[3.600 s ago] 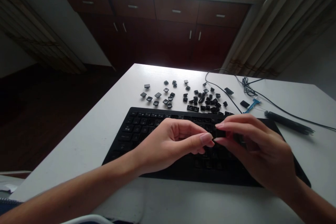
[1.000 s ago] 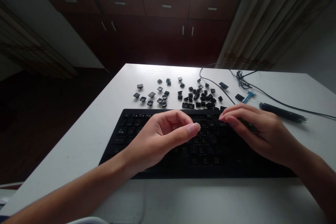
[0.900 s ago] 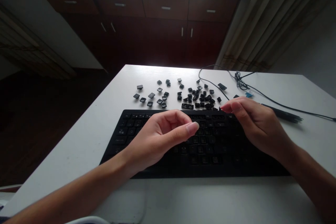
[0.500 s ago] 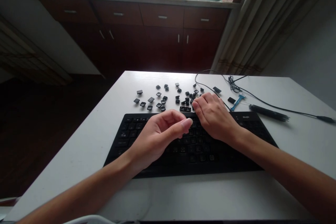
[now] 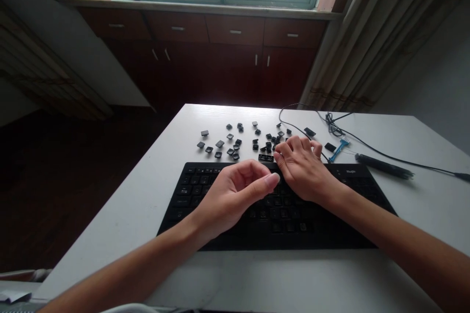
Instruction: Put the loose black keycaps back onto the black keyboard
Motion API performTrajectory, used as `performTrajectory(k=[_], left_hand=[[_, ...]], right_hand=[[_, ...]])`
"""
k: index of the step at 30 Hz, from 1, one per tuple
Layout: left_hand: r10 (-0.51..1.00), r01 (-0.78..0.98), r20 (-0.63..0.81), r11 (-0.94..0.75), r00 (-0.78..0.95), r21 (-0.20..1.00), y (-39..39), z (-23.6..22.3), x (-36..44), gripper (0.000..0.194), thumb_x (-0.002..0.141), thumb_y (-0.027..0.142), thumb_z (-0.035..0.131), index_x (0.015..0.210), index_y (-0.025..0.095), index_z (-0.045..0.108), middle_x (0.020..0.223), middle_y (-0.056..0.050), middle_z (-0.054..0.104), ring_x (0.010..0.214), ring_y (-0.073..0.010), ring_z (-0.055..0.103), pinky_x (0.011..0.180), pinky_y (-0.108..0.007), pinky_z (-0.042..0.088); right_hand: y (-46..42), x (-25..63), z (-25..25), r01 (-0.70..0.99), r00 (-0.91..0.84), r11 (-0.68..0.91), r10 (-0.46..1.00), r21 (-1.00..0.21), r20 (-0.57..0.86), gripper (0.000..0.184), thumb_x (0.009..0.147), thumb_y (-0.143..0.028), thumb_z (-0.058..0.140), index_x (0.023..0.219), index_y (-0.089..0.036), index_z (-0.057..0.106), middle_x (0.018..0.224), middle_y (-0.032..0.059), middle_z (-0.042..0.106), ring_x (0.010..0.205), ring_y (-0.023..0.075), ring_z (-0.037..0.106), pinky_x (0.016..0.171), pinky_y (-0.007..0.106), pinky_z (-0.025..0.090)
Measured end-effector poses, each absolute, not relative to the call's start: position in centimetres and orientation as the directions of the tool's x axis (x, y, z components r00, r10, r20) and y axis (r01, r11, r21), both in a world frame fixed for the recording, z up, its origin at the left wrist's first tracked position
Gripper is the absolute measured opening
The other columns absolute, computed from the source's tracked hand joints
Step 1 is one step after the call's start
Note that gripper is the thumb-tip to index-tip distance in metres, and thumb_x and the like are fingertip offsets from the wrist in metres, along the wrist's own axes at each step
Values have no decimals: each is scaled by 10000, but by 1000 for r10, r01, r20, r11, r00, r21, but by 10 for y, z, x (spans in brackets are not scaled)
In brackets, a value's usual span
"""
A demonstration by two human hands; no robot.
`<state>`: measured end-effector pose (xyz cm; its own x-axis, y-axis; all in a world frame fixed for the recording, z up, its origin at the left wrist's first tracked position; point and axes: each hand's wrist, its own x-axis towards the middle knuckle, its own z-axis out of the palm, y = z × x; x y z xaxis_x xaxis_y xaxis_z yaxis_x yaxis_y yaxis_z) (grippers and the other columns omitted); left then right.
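Our right hand (image 5: 301, 168) reaches past the keyboard (image 5: 205, 190) with its grip curled down onto the loose keycaps (image 5: 270, 145) on the surface (image 5: 147, 195), while our left hand (image 5: 235, 193) hovers loosely curled, holding nothing.

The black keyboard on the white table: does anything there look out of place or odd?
Yes. Many small black keycaps lie scattered loose on the white table behind the black keyboard, not on it. The right hand reaches among them; the left hand hovers over the keys.
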<state>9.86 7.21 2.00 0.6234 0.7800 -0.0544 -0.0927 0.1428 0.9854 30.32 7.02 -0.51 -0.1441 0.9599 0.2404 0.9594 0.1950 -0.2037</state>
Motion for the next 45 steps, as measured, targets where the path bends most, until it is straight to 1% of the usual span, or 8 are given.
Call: performTrajectory(k=[8, 21, 27, 30, 33, 36, 41, 45], left_hand=[[785, -94, -44, 129, 618, 987, 71, 21, 98, 279, 836, 424, 736, 828, 161, 642, 745, 5, 574, 695, -101, 482, 639, -221, 392], [778, -225, -7, 190, 628, 956, 70, 23, 101, 152, 821, 271, 771, 809, 163, 665, 730, 25, 608, 693, -74, 521, 676, -172, 428], [779, -157, -19, 150, 627, 976, 70, 23, 97, 182, 834, 312, 759, 810, 163, 657, 748, 15, 598, 698, -85, 497, 656, -192, 404], [781, -105, -39, 133, 624, 986, 70, 23, 97, 236, 855, 374, 733, 820, 160, 643, 744, 16, 581, 685, -83, 474, 628, -203, 378], [779, -98, -41, 131, 626, 987, 71, 24, 96, 254, 866, 394, 720, 830, 157, 635, 747, 19, 578, 688, -78, 477, 628, -202, 376], [775, -96, -36, 124, 631, 988, 70, 25, 97, 260, 871, 401, 714, 832, 157, 634, 748, 20, 577, 686, -74, 476, 617, -199, 371], [762, -71, -45, 119, 646, 990, 68, 22, 97, 262, 872, 411, 712, 840, 163, 635, 754, 15, 577, 681, -76, 468, 596, -205, 357], [762, -69, -28, 95, 647, 993, 68, 21, 97, 255, 878, 413, 706, 847, 168, 641, 764, 13, 577, 689, -80, 467, 598, -208, 357]], right_hand=[[65, 304, 9, 937, -56, 145, 961, -318, 271, 388, 1053, -426, 245, 1023, -233, 580, 1061, 81, 571, 965, 243, 479, 835, 427, 324], [40, 275, 4, 942, -244, 282, 948, -183, 204, 247, 1010, -332, 348, 1033, -226, 569, 1079, 89, 536, 1040, 264, 455, 934, 482, 286], [47, 282, 7, 914, -142, 230, 952, -333, 270, 333, 1033, -406, 347, 857, -205, 546, 915, 52, 562, 887, 220, 486, 813, 427, 321], [46, 297, 19, 840, -170, 288, 944, -459, 281, 405, 1057, -399, 299, 773, -207, 512, 813, 27, 548, 785, 179, 487, 783, 391, 365], [29, 319, 30, 759, -222, 328, 942, -563, 250, 299, 1045, -376, 394, 891, -209, 589, 878, 27, 574, 793, 157, 528, 748, 337, 426], [4, 338, 28, 758, -293, 362, 932, -542, 214, 124, 981, -307, 568, 1069, -242, 627, 1047, 30, 603, 911, 147, 585, 815, 303, 475], [-21, 346, 4, 774, -386, 482, 873, -412, 296, 314, 939, -179, 620, 1246, -249, 625, 1113, 58, 612, 976, 167, 591, 829, 304, 511], [-25, 340, -5, 766, -393, 525, 839, -371, 376, 344, 923, -91, 609, 1235, -230, 648, 1118, 71, 639, 989, 181, 592, 833, 329, 527]])
